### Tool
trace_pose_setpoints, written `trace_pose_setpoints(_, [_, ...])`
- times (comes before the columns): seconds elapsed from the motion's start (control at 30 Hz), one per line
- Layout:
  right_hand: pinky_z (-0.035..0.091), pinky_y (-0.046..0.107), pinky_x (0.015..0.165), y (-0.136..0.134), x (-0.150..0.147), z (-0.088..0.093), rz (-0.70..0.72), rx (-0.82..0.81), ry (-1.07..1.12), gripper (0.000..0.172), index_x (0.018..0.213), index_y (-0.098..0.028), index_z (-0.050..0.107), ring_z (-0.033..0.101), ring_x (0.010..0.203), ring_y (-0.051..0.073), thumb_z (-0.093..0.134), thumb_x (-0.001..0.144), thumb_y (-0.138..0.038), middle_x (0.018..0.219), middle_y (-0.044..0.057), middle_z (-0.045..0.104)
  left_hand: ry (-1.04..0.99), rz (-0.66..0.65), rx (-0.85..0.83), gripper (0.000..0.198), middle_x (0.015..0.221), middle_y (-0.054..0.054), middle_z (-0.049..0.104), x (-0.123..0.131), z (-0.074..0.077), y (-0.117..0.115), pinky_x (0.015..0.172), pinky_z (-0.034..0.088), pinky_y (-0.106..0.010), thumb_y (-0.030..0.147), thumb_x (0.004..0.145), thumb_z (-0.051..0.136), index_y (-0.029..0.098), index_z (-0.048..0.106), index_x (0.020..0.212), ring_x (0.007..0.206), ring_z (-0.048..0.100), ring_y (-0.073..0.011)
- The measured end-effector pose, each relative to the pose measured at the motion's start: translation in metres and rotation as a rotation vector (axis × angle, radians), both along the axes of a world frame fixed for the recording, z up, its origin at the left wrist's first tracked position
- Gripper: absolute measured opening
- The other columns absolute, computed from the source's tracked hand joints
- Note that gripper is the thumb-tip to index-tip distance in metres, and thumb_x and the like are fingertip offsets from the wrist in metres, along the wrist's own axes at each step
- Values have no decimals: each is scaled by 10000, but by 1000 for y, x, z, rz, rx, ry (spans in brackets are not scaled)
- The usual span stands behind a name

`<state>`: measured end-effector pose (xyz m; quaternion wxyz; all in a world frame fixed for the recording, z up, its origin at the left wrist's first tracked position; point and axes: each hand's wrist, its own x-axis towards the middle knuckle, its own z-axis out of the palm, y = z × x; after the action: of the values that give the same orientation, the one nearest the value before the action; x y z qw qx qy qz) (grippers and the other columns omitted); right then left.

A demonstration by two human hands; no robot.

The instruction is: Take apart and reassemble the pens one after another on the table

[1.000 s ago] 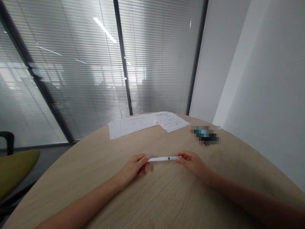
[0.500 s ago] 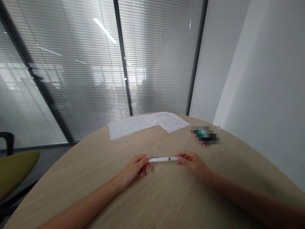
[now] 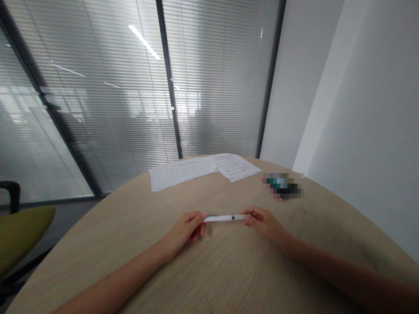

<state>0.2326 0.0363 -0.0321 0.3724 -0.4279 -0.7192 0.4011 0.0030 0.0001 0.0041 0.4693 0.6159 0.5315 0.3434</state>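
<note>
A slim white pen (image 3: pixel 224 217) with a dark band lies level just above the round wooden table (image 3: pixel 229 270), held at both ends. My left hand (image 3: pixel 186 228) pinches its left end with fingers closed. My right hand (image 3: pixel 264 221) pinches its right end, fingers curled. Both forearms rest on the tabletop.
White printed sheets (image 3: pixel 203 168) lie at the table's far edge. A small blurred, multicoloured object (image 3: pixel 283 185) sits at the far right. An olive-green chair (image 3: pixel 19 233) stands at the left. Glass walls with blinds rise behind the table, and a white wall stands to the right.
</note>
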Motion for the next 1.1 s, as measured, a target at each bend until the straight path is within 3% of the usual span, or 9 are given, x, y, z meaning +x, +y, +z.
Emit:
trace_pose_setpoints(0.17, [404, 273, 644, -1, -1, 0, -2, 77, 43, 193, 802, -192, 537, 514, 693, 152, 534, 627, -274, 752, 17, 535, -8, 16, 5, 389, 389, 68, 390, 1, 2, -2, 379, 218, -186, 486, 701, 407, 158, 460, 498, 348, 299, -55])
trace_pose_setpoints(0.3, [404, 286, 696, -1, -2, 0, -29, 79, 80, 248, 888, -200, 532, 520, 783, 163, 495, 678, -327, 872, 41, 550, -3, 9, 2, 392, 391, 63, 401, 0, 1, -1, 379, 217, -187, 493, 693, 411, 158, 462, 496, 351, 306, -57])
trace_pose_setpoints(0.37, [397, 298, 698, 0, -2, 0, -68, 54, 26, 239, 863, -197, 544, 524, 752, 163, 427, 732, -359, 808, 34, 569, -2, 14, 1, 392, 390, 63, 400, 0, 0, 0, 377, 214, -187, 495, 690, 413, 158, 465, 496, 351, 304, -57])
trace_pose_setpoints(0.53, [382, 290, 635, 1, 1, -1, -83, 52, -117, 283, 585, -182, 524, 508, 613, 154, 393, 750, -370, 570, 2, 526, -5, 37, -12, 388, 399, 63, 398, 1, 1, -1, 373, 209, -185, 500, 679, 421, 160, 460, 496, 352, 303, -55])
trace_pose_setpoints(0.67, [394, 269, 599, 1, 1, 1, -43, 22, -15, 178, 745, -188, 552, 524, 627, 153, 469, 691, -336, 654, 7, 566, -19, 32, -16, 386, 410, 60, 408, 0, 0, 0, 372, 222, -187, 510, 668, 429, 162, 461, 504, 354, 312, -57])
trace_pose_setpoints(0.87, [415, 277, 685, 0, 0, 0, -28, 39, 72, 258, 896, -196, 532, 548, 766, 159, 531, 656, -290, 918, 48, 579, -20, 38, -5, 396, 404, 62, 404, 0, 1, 0, 381, 229, -189, 516, 672, 430, 160, 463, 500, 356, 311, -57])
trace_pose_setpoints(1.03, [406, 270, 626, 3, 0, -3, -26, 0, 13, 203, 794, -188, 573, 538, 634, 146, 446, 734, -334, 650, 7, 590, -24, 39, -11, 395, 400, 64, 399, 0, 1, -1, 382, 236, -188, 511, 672, 428, 158, 457, 498, 357, 311, -56])
trace_pose_setpoints(1.1, [402, 264, 613, 3, 0, -3, -54, -1, 18, 192, 778, -188, 578, 530, 620, 142, 463, 720, -331, 637, -3, 582, -31, 53, -10, 390, 404, 61, 405, -1, -1, 1, 381, 243, -189, 508, 672, 427, 157, 461, 506, 358, 320, -59])
